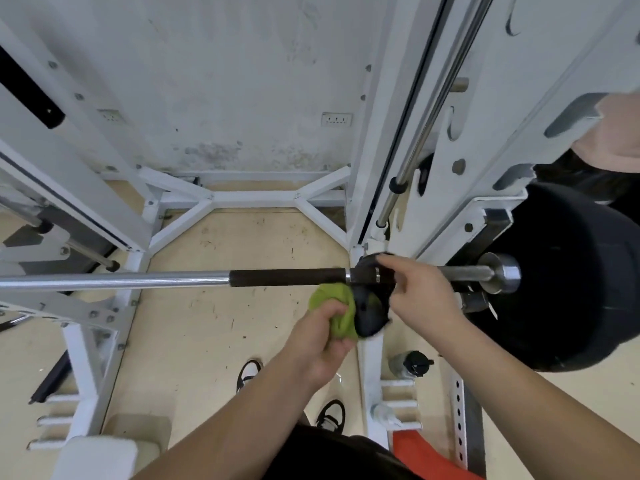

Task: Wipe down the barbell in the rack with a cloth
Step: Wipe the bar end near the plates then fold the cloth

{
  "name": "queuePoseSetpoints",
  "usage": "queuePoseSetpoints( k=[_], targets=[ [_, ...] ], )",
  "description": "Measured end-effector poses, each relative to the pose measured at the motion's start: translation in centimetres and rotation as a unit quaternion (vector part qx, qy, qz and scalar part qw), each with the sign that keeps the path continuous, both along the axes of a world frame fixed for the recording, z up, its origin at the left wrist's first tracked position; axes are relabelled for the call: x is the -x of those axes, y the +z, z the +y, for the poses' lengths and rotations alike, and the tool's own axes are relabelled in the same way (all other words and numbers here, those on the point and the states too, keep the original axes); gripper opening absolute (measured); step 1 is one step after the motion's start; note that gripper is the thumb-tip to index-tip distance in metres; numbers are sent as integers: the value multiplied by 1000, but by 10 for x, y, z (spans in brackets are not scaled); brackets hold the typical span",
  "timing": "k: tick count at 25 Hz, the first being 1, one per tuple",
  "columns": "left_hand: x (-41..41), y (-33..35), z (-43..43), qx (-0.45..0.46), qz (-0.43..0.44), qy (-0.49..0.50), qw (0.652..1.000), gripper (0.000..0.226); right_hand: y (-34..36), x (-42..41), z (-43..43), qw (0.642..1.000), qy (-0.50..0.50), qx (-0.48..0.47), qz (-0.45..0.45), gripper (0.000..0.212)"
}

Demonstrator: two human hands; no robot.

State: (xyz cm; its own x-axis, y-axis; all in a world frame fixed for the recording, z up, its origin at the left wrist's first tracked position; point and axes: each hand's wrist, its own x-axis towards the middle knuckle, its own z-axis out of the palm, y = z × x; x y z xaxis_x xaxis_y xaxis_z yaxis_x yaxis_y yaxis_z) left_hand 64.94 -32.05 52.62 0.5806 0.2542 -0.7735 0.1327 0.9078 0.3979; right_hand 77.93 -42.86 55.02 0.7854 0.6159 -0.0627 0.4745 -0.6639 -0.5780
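Note:
The barbell (145, 279) runs horizontally across the white rack, chrome on the left with a dark knurled section toward the right. A black hook fitting (370, 308) sits on the bar by the right upright. My left hand (320, 336) grips a bunched green cloth (334, 299) and holds it against the left side of that fitting, just below the bar. My right hand (415, 296) rests on the top right of the fitting, index finger stretched over it. A large black weight plate (568, 282) hangs on the bar's right end.
The white rack upright (375, 368) stands directly below the fitting, with a chrome guide rod (429, 112) slanting up behind it. A bottle (410, 364) stands on the floor by the upright. My shoes (249, 372) are on the beige floor. A white padded bench (100, 457) is lower left.

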Motion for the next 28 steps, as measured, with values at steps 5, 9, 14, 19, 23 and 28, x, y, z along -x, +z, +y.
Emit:
queuePoseSetpoints(
  k=[5, 9, 14, 19, 23, 28],
  targets=[
    [-12, 55, 33, -517, 3, -97, 850, 37, -14, -34, -55, 975, -65, 92, -194, 22],
    [-43, 12, 52, -803, -44, -396, 444, 44, -28, -49, -79, 976, -89, 114, -161, 31],
    [-82, -12, 29, -803, -40, -452, 388, 65, -31, -48, -70, 974, -137, 77, -165, 17],
    [-105, -4, -6, -803, -94, -467, 359, 77, -27, -56, -74, 978, -132, 81, -139, 17],
    [-55, 1, 47, -832, -30, -472, 290, 65, -26, -54, -73, 980, -149, 67, -110, 17],
    [-117, 1, -35, -828, -27, -479, 290, 76, -7, -64, -79, 985, -120, 108, -63, 25]
  ],
)
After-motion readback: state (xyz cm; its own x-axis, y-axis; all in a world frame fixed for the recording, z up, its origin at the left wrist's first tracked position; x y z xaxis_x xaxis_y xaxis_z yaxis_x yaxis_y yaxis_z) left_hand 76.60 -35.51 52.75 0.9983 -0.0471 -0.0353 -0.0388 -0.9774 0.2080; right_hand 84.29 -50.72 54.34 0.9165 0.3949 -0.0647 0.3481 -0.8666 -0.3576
